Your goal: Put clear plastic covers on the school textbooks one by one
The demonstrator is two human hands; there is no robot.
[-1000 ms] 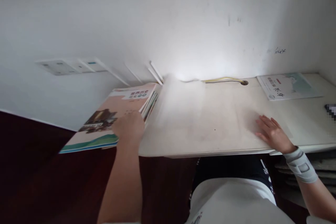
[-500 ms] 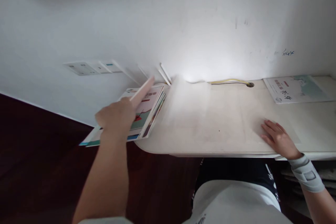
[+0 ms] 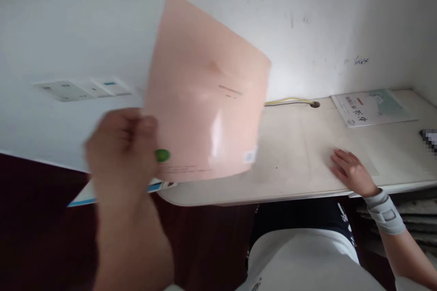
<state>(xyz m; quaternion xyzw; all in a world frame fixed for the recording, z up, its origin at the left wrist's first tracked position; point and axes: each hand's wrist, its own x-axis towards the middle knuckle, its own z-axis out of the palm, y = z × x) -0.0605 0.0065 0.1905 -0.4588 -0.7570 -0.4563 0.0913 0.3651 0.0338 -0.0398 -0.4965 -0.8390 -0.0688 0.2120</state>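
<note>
My left hand pinches a thin pink booklet by its lower left edge. The booklet is raised and tilted, with a green round mark, small print and a pale label near its bottom. Behind it, a stack of books at the desk's left end is mostly hidden; only a blue-edged corner and a bit more show. My right hand, with a grey wrist wrap, lies flat on the white desk, fingers spread. Beyond it a booklet with a white and green cover rests against the wall.
Yellow and black wires run along the wall into a round cable hole. Wall sockets are at the left. A dark, pixelated object sits at the desk's right edge. Folded fabric-like layers lie beneath the desk.
My left hand has lifted the pink booklet up from over the stack and turned its flat face toward me. My right hand stays flat on the desk. The view has shifted slightly right.
</note>
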